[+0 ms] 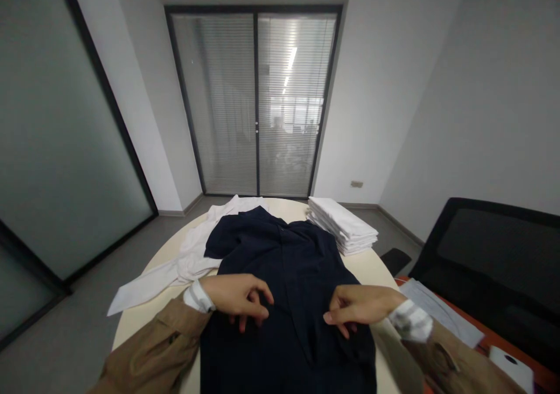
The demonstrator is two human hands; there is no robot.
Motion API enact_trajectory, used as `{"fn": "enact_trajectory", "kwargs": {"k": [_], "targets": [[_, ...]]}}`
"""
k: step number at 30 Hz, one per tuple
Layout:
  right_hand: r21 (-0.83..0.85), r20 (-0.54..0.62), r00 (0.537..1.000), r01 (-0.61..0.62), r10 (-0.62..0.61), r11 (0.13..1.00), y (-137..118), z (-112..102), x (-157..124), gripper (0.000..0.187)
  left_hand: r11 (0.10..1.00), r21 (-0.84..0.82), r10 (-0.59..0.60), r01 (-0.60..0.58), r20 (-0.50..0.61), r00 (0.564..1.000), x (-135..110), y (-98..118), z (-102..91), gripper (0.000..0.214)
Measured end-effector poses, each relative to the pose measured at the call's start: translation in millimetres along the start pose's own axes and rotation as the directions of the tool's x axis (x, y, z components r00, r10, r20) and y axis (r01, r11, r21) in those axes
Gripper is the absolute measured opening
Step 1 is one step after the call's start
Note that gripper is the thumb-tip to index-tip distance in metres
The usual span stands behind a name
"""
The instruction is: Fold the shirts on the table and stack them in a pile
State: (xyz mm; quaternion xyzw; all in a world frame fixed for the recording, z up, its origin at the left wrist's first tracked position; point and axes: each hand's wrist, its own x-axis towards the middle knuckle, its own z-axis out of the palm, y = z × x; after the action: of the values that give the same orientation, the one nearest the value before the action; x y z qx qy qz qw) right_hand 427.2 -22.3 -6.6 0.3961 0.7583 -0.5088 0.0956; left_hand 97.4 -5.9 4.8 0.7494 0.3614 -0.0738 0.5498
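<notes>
A dark navy garment (284, 283) lies spread over the round cream table (135, 330), its collar end pointing away from me and its near end hanging past the table edge. My left hand (238, 300) and my right hand (356, 309) rest on its middle, fingers curled into the cloth in pinches. A tan sleeve with a white cuff covers each forearm. Beyond the left hand, a crumpled white garment (184, 265) lies partly under the navy one. A stack of folded white cloth (343, 225) sits at the far right of the table.
A black mesh-backed chair (490, 254) stands to the right, beside an orange-topped desk (516, 344) holding a grey flat item (441, 315) and a white object (511, 368). A glass wall (56, 137) runs along the left, and a glass door with blinds (256, 102) stands ahead.
</notes>
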Motion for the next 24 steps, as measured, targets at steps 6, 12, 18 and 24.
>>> {"fn": "enact_trajectory", "kwargs": {"k": [6,12,18,24], "targets": [[-0.016,-0.297,0.951,0.084,-0.085,0.996,21.7,-4.2,-0.1,0.045,0.890,0.421,0.239,0.174,-0.756,0.610,30.3,-35.2,-33.3,0.033],[0.045,0.046,0.913,-0.406,0.404,0.913,50.1,-1.5,1.0,0.050,0.871,0.229,0.105,0.435,-0.951,0.291,51.3,-81.4,-53.3,0.044],[0.013,-0.181,0.843,-0.513,0.506,0.858,67.0,-18.3,-14.5,0.049,0.922,-0.021,-0.079,0.387,-0.988,0.136,51.0,-109.9,-78.9,0.064],[-0.219,-0.553,0.830,-0.064,-0.070,0.974,55.3,-23.5,0.6,0.058,0.932,-0.141,-0.209,0.333,-0.962,0.177,44.9,-124.9,-106.4,0.073]]}}
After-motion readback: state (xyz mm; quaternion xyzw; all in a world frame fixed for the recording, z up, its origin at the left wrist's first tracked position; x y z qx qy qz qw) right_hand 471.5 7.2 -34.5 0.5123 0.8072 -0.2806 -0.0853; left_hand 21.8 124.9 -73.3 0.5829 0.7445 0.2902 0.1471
